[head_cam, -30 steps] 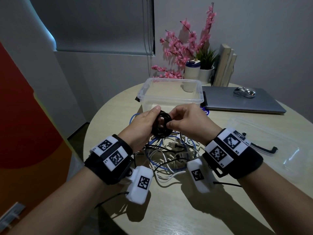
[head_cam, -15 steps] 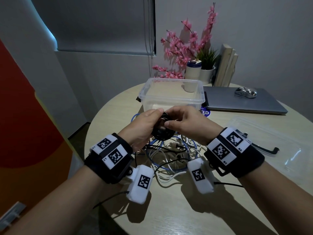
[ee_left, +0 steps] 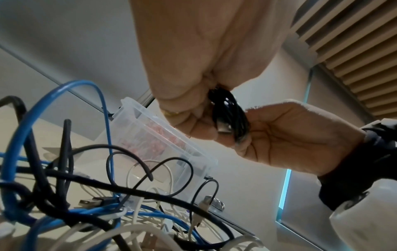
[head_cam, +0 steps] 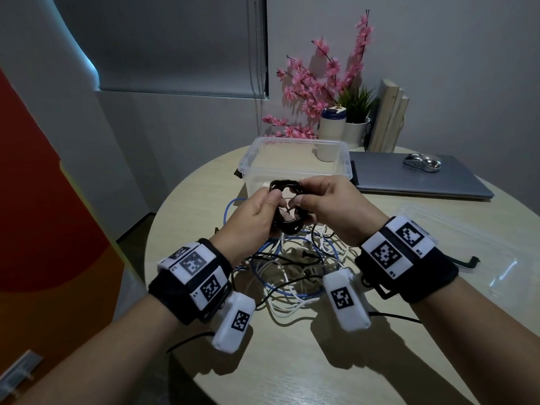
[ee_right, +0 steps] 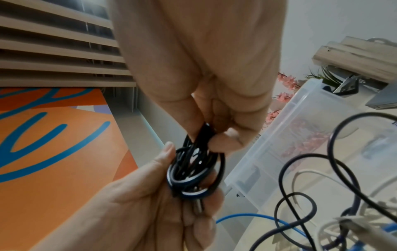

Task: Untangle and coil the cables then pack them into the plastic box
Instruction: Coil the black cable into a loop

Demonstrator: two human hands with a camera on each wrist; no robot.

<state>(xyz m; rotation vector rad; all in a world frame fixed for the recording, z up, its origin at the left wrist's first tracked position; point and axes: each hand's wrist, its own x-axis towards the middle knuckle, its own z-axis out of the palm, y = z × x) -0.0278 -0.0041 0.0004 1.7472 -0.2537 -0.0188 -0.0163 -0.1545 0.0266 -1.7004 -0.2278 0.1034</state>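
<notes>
A small black cable coil is held above the table, just in front of the plastic box and over the tangled heap of cables that lies on the near side of that box. The left hand is clenched around the coil's lower part, its thumb and fingers curled over the loops, while the right hand pinches the coil's upper right side between thumb and forefinger. Compared with half a second ago, the coil has been turned and lifted slightly toward the box, so that its open ring is now seen above the knuckles where before it was mostly covered by the two hands; the loops appear wound tight, and in the right wrist view a metal plug end is seen tucked against the left palm. From this it is judged that the winding of this one cable is nearly or fully finished and that only securing its end and setting it in the box remains for it. The box is seen to hold no cables yet, as far as its clear walls allow, and its lid lies well to the right of it. The blue, white and black cables in the heap are left knotted together, so most of the task is judged still to be done.
</notes>
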